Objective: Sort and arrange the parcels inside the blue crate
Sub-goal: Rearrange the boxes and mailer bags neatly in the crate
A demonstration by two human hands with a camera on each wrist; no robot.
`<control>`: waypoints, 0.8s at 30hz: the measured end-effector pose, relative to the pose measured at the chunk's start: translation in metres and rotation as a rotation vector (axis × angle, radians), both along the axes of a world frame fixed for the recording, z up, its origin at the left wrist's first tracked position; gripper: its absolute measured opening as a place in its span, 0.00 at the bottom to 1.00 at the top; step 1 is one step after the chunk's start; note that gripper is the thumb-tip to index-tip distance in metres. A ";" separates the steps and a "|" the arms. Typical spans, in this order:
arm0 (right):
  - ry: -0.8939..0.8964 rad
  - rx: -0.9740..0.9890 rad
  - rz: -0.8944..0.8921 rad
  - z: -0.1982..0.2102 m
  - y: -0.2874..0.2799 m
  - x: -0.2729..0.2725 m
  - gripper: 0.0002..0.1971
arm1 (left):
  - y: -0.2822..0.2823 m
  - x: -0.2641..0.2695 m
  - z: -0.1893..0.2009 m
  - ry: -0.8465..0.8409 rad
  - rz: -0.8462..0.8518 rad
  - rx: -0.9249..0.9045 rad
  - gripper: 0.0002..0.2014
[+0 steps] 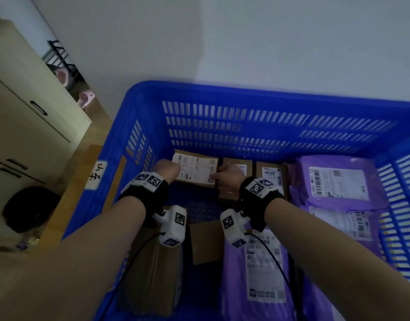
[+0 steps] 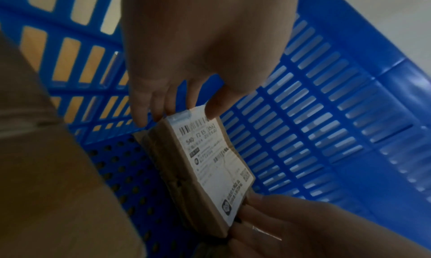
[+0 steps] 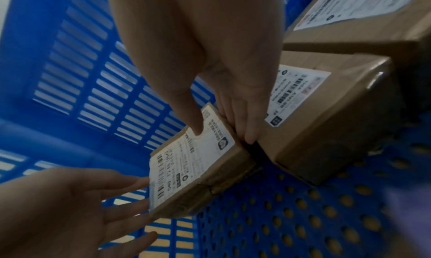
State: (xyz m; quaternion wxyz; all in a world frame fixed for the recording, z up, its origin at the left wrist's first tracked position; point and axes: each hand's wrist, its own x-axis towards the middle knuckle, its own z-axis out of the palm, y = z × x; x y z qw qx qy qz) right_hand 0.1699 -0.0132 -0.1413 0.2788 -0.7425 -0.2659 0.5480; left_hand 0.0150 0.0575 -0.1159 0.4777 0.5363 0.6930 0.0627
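1. Lying nearest in the blue crate (image 1: 139,126), along its near edge, are a large brown carton (image 1: 150,272) on the left, a smaller brown box (image 1: 205,242) beside it and a purple mailer bag (image 1: 262,274) with a white label to the right.
2. Two more purple mailers (image 1: 338,181) fill the right side of the crate, one behind the other, up to the right wall.
3. A patch of bare perforated crate floor (image 3: 303,216) shows between the near parcels and the far row.
4. The left hand (image 1: 165,170) holds the left end of a small flat cardboard parcel (image 1: 196,169); its fingers look nearly straight against that end, though the thumb's contact is hard to judge.
5. The right hand (image 1: 229,176) clamps the parcel's right end, thumb (image 3: 198,122) on the label and fingers (image 3: 247,125) down the side.
6. That parcel is brown, taped, its top almost covered by a white barcode label, and sits at the crate's far left corner, near the slotted far wall.
7. Just right of it stands a taller labelled box (image 3: 326,114), a narrow gap between them; another labelled box (image 1: 270,173) follows along the far wall.
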 end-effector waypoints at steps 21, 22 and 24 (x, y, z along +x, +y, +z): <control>-0.180 -0.083 0.259 0.027 0.005 0.000 0.17 | -0.011 0.016 0.026 0.018 -0.053 -0.097 0.13; -0.163 -0.077 0.230 0.030 0.003 0.003 0.16 | -0.016 0.017 0.033 0.019 -0.063 -0.080 0.15; -0.105 -0.073 0.193 0.037 -0.004 0.009 0.17 | -0.022 0.019 0.043 -0.013 -0.060 -0.064 0.14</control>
